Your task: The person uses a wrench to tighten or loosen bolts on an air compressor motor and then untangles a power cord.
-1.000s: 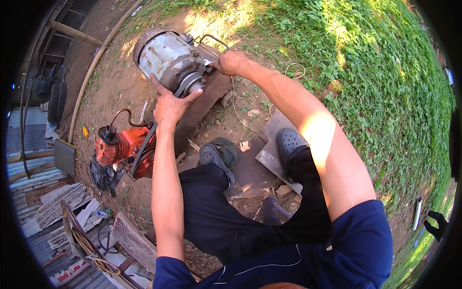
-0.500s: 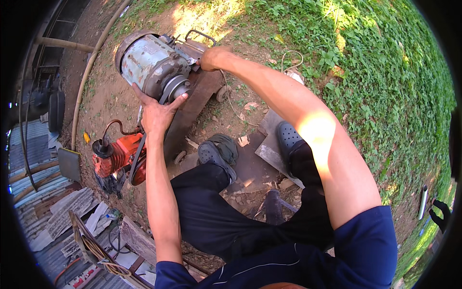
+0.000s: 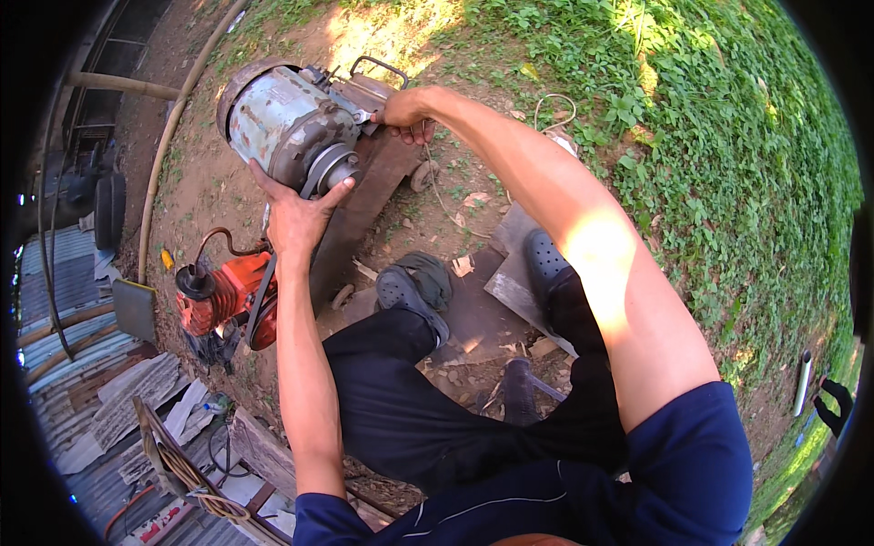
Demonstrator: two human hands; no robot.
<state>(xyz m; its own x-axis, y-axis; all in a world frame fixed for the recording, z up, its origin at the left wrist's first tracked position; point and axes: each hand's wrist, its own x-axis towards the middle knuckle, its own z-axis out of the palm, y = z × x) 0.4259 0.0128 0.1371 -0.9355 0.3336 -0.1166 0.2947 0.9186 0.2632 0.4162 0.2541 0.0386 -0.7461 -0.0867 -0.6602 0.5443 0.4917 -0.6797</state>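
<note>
A worn blue-grey electric motor (image 3: 278, 111) sits tilted on a rusty metal base (image 3: 371, 173). My left hand (image 3: 293, 211) presses against its near end, index finger on the housing and thumb by the pulley (image 3: 339, 166). Those two fingers are spread; the others are partly hidden. A black belt (image 3: 261, 296) passes beneath that hand, down to a red compressor head (image 3: 228, 287). Beside the motor's right side, my right hand (image 3: 407, 116) is closed, with curled fingers showing below. A silvery metal tool (image 3: 363, 116) sticks out from it toward the motor; its exact kind is unclear.
A small wheel (image 3: 423, 176) sits by the base, and a thin cord (image 3: 443, 202) trails over the dirt. Boards (image 3: 523, 300) lie under my feet. Planks (image 3: 137, 391) and corrugated sheets fill the lower left. Green plants (image 3: 719, 182) cover the right side.
My right hand has turned, so its curled fingers now show below the knuckles. The left hand and the motor have stayed in place.
</note>
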